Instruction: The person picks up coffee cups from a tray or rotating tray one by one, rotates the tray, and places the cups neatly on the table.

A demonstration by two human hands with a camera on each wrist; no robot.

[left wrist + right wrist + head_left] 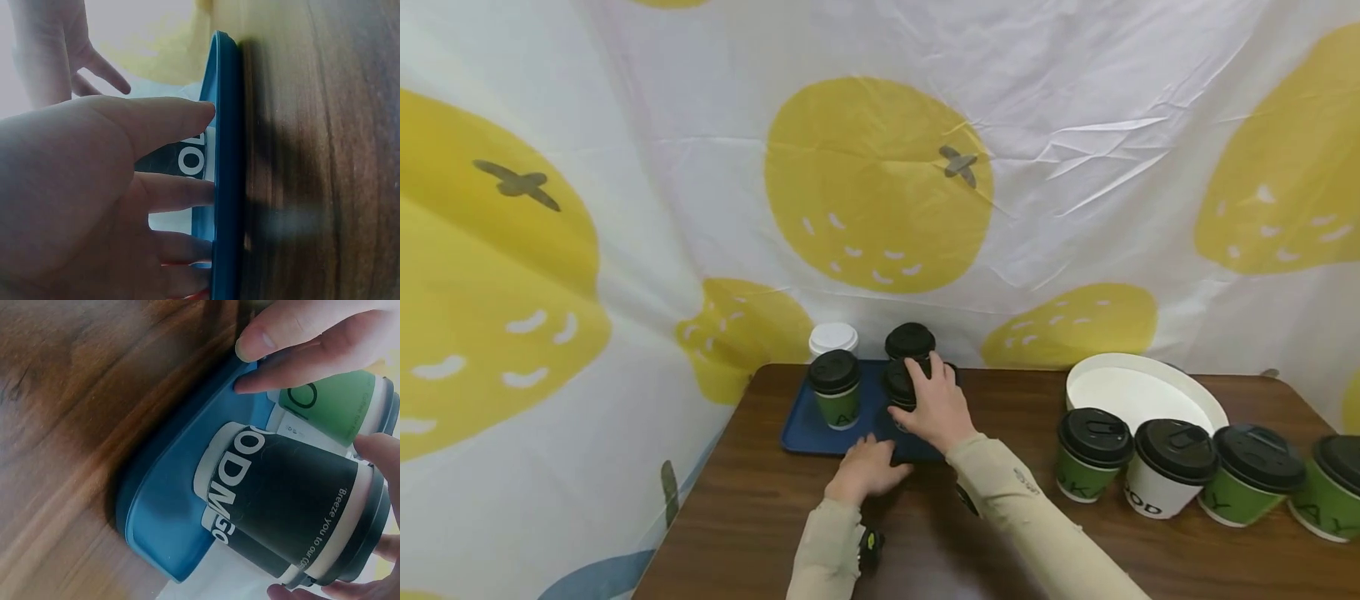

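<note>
On the blue tray (pixel 805 439) stands a dark paper cup (pixel 287 494) with a black lid. My right hand (pixel 936 404) holds this cup from above, thumb and fingers spread around its lid. My left hand (pixel 867 468) is at the tray's front edge; in the left wrist view its extended fingertips touch the rim. Beside the held cup, a green cup (pixel 837 404) with a black lid stands upright on the tray. Behind them are a white-lidded cup (pixel 833 337) and another black-lidded cup (pixel 910 340), partly hidden.
Right of the tray, a row of black-lidded cups stands on the wooden table (pixel 730 517): a green cup (pixel 1086 471), a white cup (pixel 1161 492) and more green ones. A round white tray (pixel 1138 392) lies behind them. A lemon-print cloth (pixel 715 208) hangs behind the table.
</note>
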